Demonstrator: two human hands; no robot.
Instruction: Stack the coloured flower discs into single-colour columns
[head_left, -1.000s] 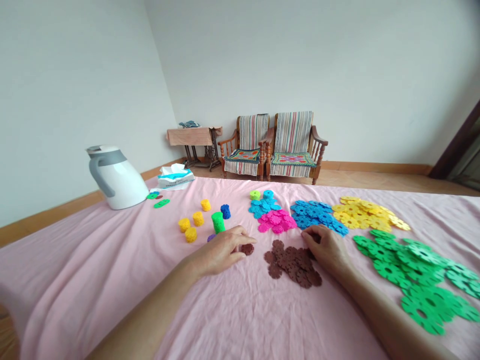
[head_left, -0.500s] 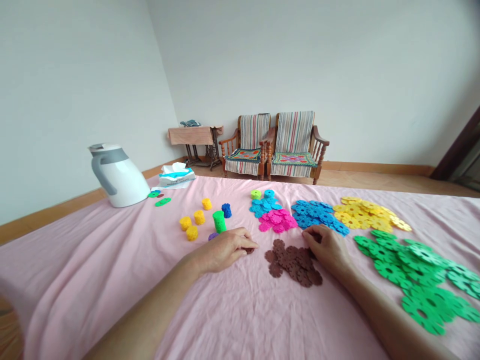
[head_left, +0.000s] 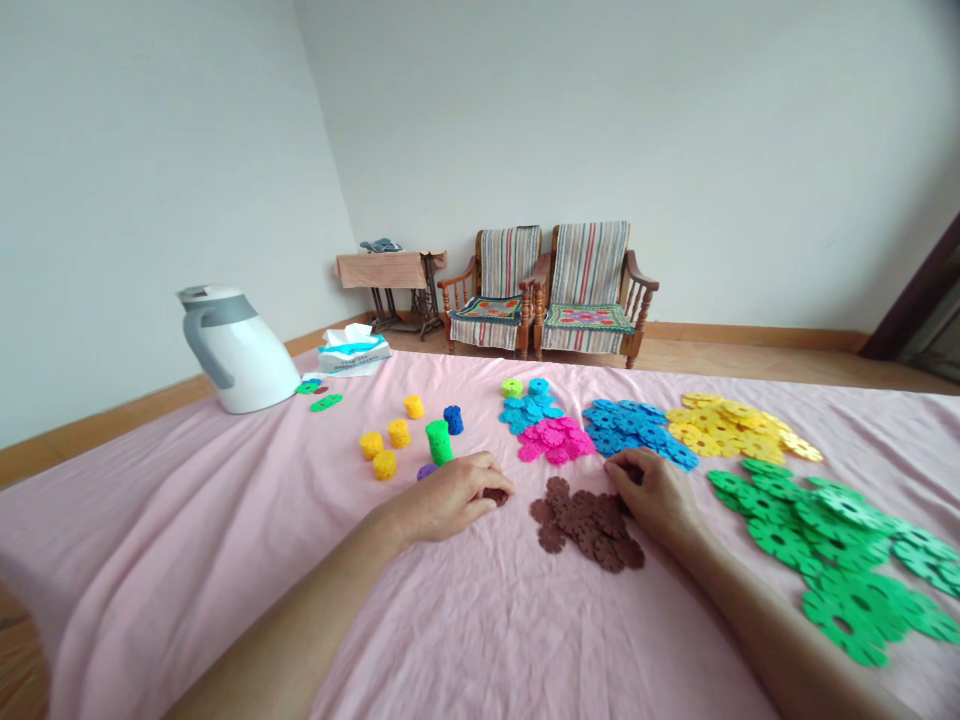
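Observation:
My left hand rests on the pink cloth, fingers curled over a brown snowflake disc that peeks out at the fingertips. My right hand lies at the right edge of a pile of brown discs, fingers bent down onto it. Between the two hands the brown pile is spread flat. A small purple piece shows just behind my left hand, beside a green stack.
Behind lie pink, cyan, blue and yellow disc piles; a green pile is at the right. Yellow stacks and a blue stack stand left. A white kettle and tissue pack sit far left. Two chairs stand beyond.
My left fingers have closed further over the single brown disc, which showed more fully a second ago. The right hand has stayed put.

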